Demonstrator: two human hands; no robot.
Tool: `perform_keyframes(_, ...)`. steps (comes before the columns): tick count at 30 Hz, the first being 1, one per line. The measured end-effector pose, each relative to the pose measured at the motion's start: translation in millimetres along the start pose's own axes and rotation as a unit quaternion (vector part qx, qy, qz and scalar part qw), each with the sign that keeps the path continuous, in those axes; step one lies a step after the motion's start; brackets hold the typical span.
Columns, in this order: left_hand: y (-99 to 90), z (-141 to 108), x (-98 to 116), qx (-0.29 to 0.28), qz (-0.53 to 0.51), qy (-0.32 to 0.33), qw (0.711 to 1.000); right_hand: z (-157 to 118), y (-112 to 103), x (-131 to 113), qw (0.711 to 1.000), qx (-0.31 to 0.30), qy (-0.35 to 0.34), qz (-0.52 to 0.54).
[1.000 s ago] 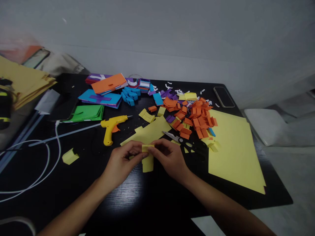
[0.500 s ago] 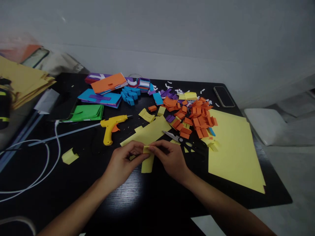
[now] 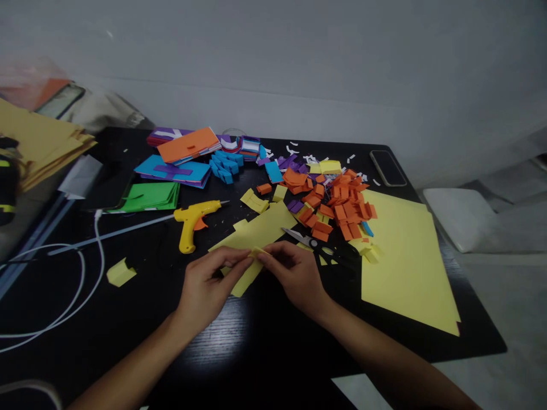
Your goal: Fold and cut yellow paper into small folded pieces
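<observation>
Between my two hands is a yellow paper strip (image 3: 247, 281), its upper end pinched and its lower part hanging down to the left. My left hand (image 3: 209, 279) is closed, thumb and forefinger on the strip's left edge. My right hand (image 3: 296, 274) pinches the same end from the right; its other fingers are curled. Just beyond lies a larger yellow paper piece (image 3: 273, 224) on the black table (image 3: 273, 353). Black-handled scissors (image 3: 314, 243) rest beside my right hand, partly over yellow scraps. A yellow glue gun (image 3: 193, 223) lies beyond my left hand, nozzle pointing right.
Folded orange paper pieces (image 3: 348, 199) are heaped beyond the scissors. Yellow sheets (image 3: 405, 267) and a phone (image 3: 388, 168) lie at right. Green folded paper (image 3: 151, 195), blue folded paper (image 3: 175, 169) and an orange stack (image 3: 188, 145) stand at back left. A white cable (image 3: 100, 245) loops at left.
The strip's hanging end has swung to the left and now slants instead of pointing straight down. Both hands have stayed at nearly the same place, still pinching it.
</observation>
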State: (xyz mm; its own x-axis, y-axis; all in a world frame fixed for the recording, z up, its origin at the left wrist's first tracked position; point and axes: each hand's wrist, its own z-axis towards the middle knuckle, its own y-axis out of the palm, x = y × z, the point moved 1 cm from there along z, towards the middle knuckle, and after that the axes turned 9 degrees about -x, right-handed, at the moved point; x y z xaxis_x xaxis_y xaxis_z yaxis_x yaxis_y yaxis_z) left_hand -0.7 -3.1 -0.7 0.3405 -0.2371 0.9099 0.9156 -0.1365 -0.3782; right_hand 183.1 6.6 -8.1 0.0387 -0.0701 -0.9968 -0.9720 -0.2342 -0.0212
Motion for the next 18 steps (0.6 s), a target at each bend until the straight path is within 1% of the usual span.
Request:
perform_keyframes(5, -0.6, 0.8, -1.7, -0.007, 0.007, 0.026, 1.000, 0.1, 0.7, -2.1, 1.000, 0.011, 0.000, -0.002)
perform_keyframes(11, 0.0, 0.0, -3.9, -0.006, -0.001, 0.015, 1.000, -0.6, 1.1, -3.5, 1.000, 0.011, -0.002, -0.005)
perform_keyframes(14, 0.3, 0.3, -4.1, -0.003, 0.003, 0.008, 1.000, -0.1, 0.8, -3.8, 1.000, 0.002, 0.000, -0.009)
perform_keyframes(18, 0.4, 1.1, -3.2, -0.006, 0.014, 0.022, 1.000, 0.6, 0.7, -4.4, 1.000, -0.013, -0.005, -0.009)
